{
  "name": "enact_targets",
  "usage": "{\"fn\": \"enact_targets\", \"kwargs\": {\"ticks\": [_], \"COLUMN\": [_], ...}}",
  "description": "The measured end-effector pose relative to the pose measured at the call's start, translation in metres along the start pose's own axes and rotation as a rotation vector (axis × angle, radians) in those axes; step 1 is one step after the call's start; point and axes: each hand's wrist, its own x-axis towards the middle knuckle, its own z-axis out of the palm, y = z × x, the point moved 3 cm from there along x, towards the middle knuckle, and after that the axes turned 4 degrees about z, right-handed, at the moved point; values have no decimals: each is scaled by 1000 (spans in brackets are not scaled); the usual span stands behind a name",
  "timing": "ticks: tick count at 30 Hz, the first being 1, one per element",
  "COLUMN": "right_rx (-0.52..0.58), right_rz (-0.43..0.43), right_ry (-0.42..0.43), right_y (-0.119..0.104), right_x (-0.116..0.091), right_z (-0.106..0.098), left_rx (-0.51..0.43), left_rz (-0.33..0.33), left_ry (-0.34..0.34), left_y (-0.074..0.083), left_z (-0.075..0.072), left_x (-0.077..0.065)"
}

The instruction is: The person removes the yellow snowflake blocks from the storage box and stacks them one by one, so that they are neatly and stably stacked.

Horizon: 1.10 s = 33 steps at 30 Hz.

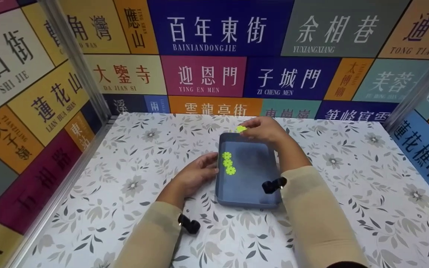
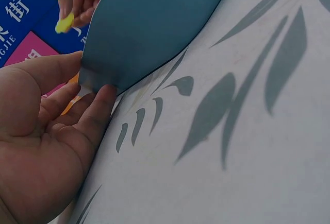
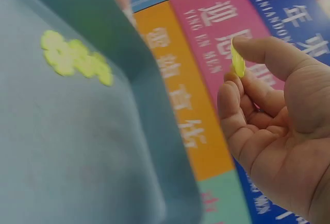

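A shallow blue-grey tray (image 1: 253, 186) lies on the table with several yellow-green flower-shaped discs (image 1: 228, 163) in a slanting row near its left wall. My right hand (image 1: 264, 131) is over the tray's far edge. Between thumb and index finger it pinches another yellow flower-shaped disc (image 3: 237, 59), seen nearly edge-on in the right wrist view. Beside the tray's left wall is my left hand (image 1: 196, 175), its thumb and fingers loosely bent. In the left wrist view its fingertips (image 2: 107, 94) rest at the outer side of the tray (image 2: 149, 23).
A floral-patterned cloth (image 1: 143, 208) covers the table. Behind it and along the sides stand panels of coloured street-name signs (image 1: 203, 76), with clear upright edge strips (image 1: 76, 56) at the corners. Small black devices (image 1: 274, 185) are strapped at both wrists.
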Motion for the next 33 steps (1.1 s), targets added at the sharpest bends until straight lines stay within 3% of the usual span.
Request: {"fn": "enact_targets", "kwargs": {"ticks": [7,15,33], "right_rx": [-87,-143,-176], "right_rz": [-8,23,102], "right_ry": [81,122,168], "right_y": [18,64,141], "right_x": [-29,-52,-45], "right_z": [-39,-74,-104], "left_rx": [-14,-14,-1], "left_rz": [4,2,-17], "left_ry": [-13,-11,8], "left_y": [2,1,1], "left_z": [1,1,1], "left_x": [-2,-1,-2]}}
